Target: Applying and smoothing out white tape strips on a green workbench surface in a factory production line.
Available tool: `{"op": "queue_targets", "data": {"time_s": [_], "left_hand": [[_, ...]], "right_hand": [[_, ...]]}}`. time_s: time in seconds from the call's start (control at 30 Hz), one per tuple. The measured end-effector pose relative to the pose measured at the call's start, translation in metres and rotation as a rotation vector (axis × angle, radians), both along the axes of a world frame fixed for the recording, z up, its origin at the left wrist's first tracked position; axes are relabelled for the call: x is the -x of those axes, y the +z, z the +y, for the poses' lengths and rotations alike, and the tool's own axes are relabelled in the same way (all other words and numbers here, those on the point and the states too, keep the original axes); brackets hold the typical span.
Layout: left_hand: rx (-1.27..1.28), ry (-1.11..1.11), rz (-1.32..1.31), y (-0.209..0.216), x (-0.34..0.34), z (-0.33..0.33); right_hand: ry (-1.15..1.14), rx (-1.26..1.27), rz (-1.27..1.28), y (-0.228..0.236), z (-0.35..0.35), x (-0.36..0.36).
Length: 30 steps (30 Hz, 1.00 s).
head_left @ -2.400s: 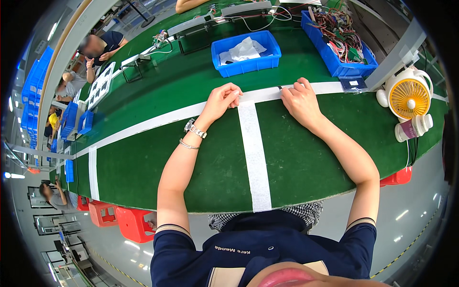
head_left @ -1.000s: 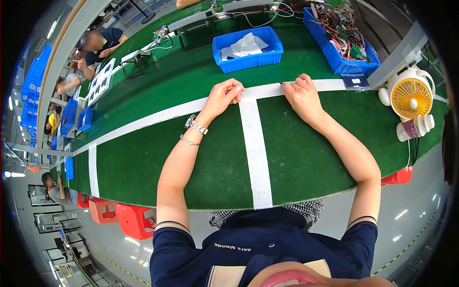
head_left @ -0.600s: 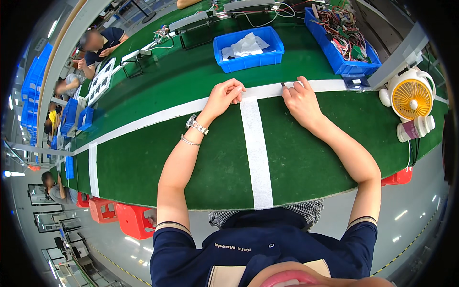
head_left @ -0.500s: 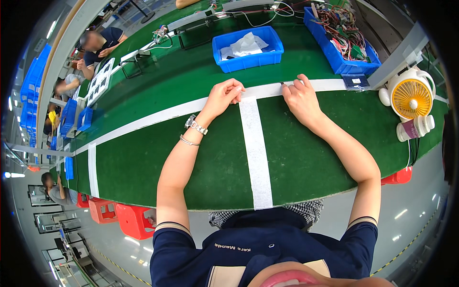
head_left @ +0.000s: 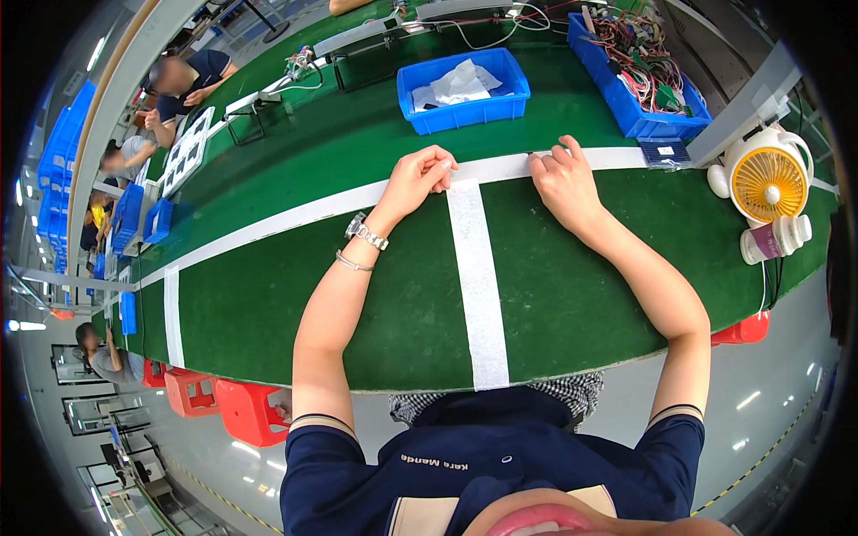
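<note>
My left hand, with a watch and a bangle on its wrist, rests by the long white strip on the green tabletop. Its fingers are curled and pinched together near the top of a second white strip that runs toward me. On the other side of that strip, my right hand is closed over the long strip, thumb and forefinger together. A tiny dark spot shows at its fingertips, too small to name. Whatever either hand may hold is hidden.
Beyond my hands stands a blue bin with crumpled white paper. A larger blue bin of tangled wires is at the far right, near a yellow-and-white fan and a white bottle. Red stools stand below the table edge; people sit at left.
My right hand has shifted very slightly, and the dark spot at its fingertips shows less. My left hand stays in place.
</note>
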<state>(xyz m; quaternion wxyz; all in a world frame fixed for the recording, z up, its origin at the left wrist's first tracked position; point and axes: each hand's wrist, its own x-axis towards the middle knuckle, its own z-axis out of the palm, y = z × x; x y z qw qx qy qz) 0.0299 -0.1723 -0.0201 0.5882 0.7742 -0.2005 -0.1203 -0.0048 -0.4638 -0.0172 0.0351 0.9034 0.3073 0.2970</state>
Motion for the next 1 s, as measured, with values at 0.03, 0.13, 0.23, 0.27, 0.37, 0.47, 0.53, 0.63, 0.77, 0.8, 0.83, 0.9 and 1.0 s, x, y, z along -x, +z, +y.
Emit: {"op": "queue_targets", "data": {"time_s": [0.03, 0.13, 0.23, 0.27, 0.37, 0.47, 0.53, 0.63, 0.77, 0.8, 0.83, 0.9, 1.0], "left_hand": [[-0.004, 0.001, -0.005, 0.000, 0.000, 0.000], [-0.002, 0.012, 0.006, 0.001, 0.002, -0.001], [0.023, 0.006, 0.012, 0.001, 0.004, -0.001], [0.016, 0.004, 0.005, 0.001, 0.004, -0.002], [0.006, 0.002, -0.007, 0.000, 0.002, -0.001], [0.007, 0.006, -0.005, -0.001, 0.003, -0.001], [-0.005, 0.006, -0.012, 0.001, 0.003, -0.001], [-0.001, 0.004, -0.002, 0.002, 0.002, -0.002], [-0.004, 0.005, -0.007, 0.000, 0.001, -0.001], [-0.005, 0.009, -0.003, 0.000, 0.001, 0.000], [-0.007, 0.014, 0.001, 0.001, 0.001, 0.000], [-0.007, 0.011, 0.003, 0.000, 0.001, 0.000], [-0.004, 0.005, 0.004, 0.001, 0.001, 0.000]], "right_hand": [[-0.010, 0.020, 0.013, 0.001, 0.000, 0.001], [-0.003, 0.081, -0.007, 0.003, 0.003, 0.007], [0.003, 0.061, -0.001, 0.003, 0.004, 0.007], [0.002, 0.040, 0.009, 0.003, 0.003, 0.005], [-0.009, -0.032, -0.009, 0.001, -0.002, -0.004], [-0.025, 0.095, 0.015, 0.005, 0.002, 0.005], [-0.008, 0.085, 0.019, 0.003, 0.004, 0.006], [-0.013, 0.018, -0.004, -0.001, 0.000, 0.000], [-0.031, 0.009, 0.008, 0.001, -0.002, -0.002], [-0.030, 0.043, 0.014, 0.003, -0.001, 0.000], [-0.030, 0.077, 0.019, 0.004, 0.002, 0.005], [-0.025, 0.098, 0.029, 0.005, 0.003, 0.007], [-0.018, 0.044, 0.034, 0.000, 0.000, 0.002]]}}
